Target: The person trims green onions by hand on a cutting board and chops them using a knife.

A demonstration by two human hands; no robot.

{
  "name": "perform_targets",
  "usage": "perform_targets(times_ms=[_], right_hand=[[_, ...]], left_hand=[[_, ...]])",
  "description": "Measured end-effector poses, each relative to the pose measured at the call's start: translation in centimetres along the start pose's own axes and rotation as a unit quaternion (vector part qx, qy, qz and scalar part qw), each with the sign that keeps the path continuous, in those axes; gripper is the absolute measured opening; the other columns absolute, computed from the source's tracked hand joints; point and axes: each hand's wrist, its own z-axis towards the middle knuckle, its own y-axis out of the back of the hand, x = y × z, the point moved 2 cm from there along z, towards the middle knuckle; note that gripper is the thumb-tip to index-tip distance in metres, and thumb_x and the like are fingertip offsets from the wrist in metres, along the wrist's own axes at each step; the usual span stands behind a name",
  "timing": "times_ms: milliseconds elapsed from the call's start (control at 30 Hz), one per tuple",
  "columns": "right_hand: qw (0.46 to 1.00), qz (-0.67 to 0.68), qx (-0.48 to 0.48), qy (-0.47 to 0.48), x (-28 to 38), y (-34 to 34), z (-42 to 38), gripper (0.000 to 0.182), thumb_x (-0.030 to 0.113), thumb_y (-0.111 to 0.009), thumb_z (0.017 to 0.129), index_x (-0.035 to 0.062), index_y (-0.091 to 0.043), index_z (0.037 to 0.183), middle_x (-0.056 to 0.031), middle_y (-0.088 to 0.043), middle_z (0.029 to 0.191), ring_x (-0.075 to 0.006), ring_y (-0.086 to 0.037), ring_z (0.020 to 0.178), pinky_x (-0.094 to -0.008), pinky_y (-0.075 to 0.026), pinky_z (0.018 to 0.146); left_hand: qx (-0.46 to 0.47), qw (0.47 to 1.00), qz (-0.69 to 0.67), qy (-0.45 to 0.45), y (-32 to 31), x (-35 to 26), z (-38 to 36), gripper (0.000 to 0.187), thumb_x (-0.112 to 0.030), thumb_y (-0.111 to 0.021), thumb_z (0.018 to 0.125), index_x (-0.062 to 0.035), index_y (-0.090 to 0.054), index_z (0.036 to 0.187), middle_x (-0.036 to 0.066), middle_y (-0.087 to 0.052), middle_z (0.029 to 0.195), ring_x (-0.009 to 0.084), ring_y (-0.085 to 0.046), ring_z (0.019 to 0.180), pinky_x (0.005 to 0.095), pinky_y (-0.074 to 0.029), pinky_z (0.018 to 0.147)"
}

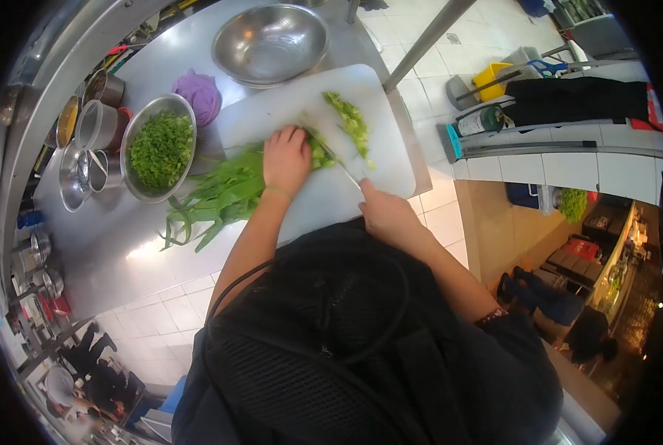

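My left hand [287, 159] presses down on a bunch of long green leaves [231, 182] lying across the white cutting board [250, 115], its fingers curled near the cut end. In my right hand [387, 211] is a knife [348, 175], its blade angled toward the greens beside my left fingers. A strip of chopped green pieces [350, 124] lies on the board beyond the blade. The leafy ends hang over the board's left side onto the metal counter.
A metal bowl of chopped greens [159, 152], a purple cloth [198, 96] and a large metal bowl [271, 46] stand around the board. Several small containers [98, 126] are at the left. A metal post [428, 46] rises beyond the board. Other people appear at both lower corners.
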Motion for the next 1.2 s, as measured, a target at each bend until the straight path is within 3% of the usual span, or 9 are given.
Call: perform_targets(times_ms=[167, 300, 700, 833, 967, 1033, 1133, 1200], right_hand=[[0.999, 0.017, -0.043, 0.017, -0.6, -0.8, 3.8, 0.032, 0.021, -0.06, 0.101, 0.0017, -0.049, 0.125, -0.0268, -0.071, 0.09, -0.0482, -0.069, 0.087, -0.0594, -0.053, 0.077], [0.998, 0.02, -0.065, 0.02, 1.5, 3.8, 2.8, 0.032, 0.022, -0.061, 0.101, 0.0019, -0.051, 0.125, -0.0274, -0.071, 0.089, -0.0483, -0.069, 0.087, -0.0593, -0.053, 0.077], [0.999, -0.03, -0.008, 0.04, 2.9, 4.2, -1.3, 0.026, 0.02, -0.061, 0.1, 0.0013, -0.05, 0.114, -0.026, -0.071, 0.086, -0.0478, -0.069, 0.084, -0.0597, -0.053, 0.074], [0.999, -0.034, -0.037, 0.008, -0.8, -1.3, 3.9, 0.024, 0.018, -0.06, 0.1, 0.0004, -0.051, 0.113, -0.0266, -0.07, 0.086, -0.0487, -0.069, 0.083, -0.0594, -0.053, 0.075], [0.996, -0.006, -0.072, 0.059, 0.8, 1.8, 4.9, 0.023, 0.018, -0.06, 0.1, 0.0003, -0.051, 0.113, -0.0269, -0.07, 0.087, -0.049, -0.069, 0.082, -0.0589, -0.054, 0.075], [0.998, -0.03, -0.025, 0.052, 2.9, 4.3, 2.8, 0.028, 0.018, -0.059, 0.101, 0.0003, -0.048, 0.12, -0.0291, -0.069, 0.087, -0.0512, -0.067, 0.086, -0.0619, -0.05, 0.077], [0.999, -0.037, 0.024, 0.021, 4.8, 5.6, -1.3, 0.028, 0.019, -0.059, 0.101, 0.0006, -0.049, 0.119, -0.0287, -0.069, 0.087, -0.0507, -0.067, 0.086, -0.0614, -0.051, 0.077], [0.999, -0.033, 0.006, 0.023, 3.3, 3.3, -0.5, 0.025, 0.018, -0.059, 0.1, 0.0005, -0.05, 0.116, -0.027, -0.07, 0.088, -0.049, -0.068, 0.084, -0.0604, -0.052, 0.076]], left_hand=[[-0.027, 0.999, -0.028, -0.002, 0.0, 0.3, 0.3, 0.014, -0.011, -0.066, 0.088, -0.0084, -0.067, 0.101, 0.008, -0.067, 0.107, 0.0329, -0.062, 0.1, 0.0467, -0.049, 0.087], [-0.053, 0.993, -0.102, 0.023, 0.6, 0.1, 0.3, 0.01, -0.009, -0.067, 0.087, -0.0079, -0.066, 0.097, 0.009, -0.068, 0.098, 0.0333, -0.062, 0.096, 0.0456, -0.049, 0.086], [-0.056, 0.994, -0.089, 0.015, 0.2, 0.3, 0.2, 0.005, -0.009, -0.066, 0.088, -0.0063, -0.066, 0.092, 0.009, -0.067, 0.099, 0.0326, -0.063, 0.096, 0.0452, -0.048, 0.087], [-0.058, 0.996, -0.069, 0.003, 0.3, 0.0, 0.6, 0.004, -0.008, -0.067, 0.086, -0.0066, -0.066, 0.09, 0.01, -0.067, 0.096, 0.034, -0.063, 0.093, 0.0467, -0.05, 0.084], [-0.057, 0.994, -0.096, 0.009, 0.1, 0.4, 0.2, 0.006, -0.008, -0.068, 0.086, -0.0043, -0.065, 0.09, 0.012, -0.066, 0.097, 0.0358, -0.063, 0.092, 0.0475, -0.05, 0.084], [-0.067, 0.992, -0.106, 0.014, 0.1, 0.2, 0.1, 0.008, -0.008, -0.068, 0.086, -0.0028, -0.065, 0.091, 0.013, -0.065, 0.097, 0.0368, -0.062, 0.091, 0.048, -0.05, 0.084], [-0.068, 0.991, -0.112, 0.034, 0.2, 0.0, 0.0, 0.008, -0.007, -0.068, 0.086, -0.0017, -0.064, 0.09, 0.014, -0.064, 0.095, 0.0374, -0.062, 0.091, 0.0478, -0.05, 0.084], [-0.091, 0.99, -0.105, 0.016, 0.2, -0.1, -0.2, 0.008, -0.008, -0.067, 0.086, -0.0014, -0.063, 0.089, 0.015, -0.063, 0.094, 0.0376, -0.062, 0.091, 0.0473, -0.051, 0.083]])
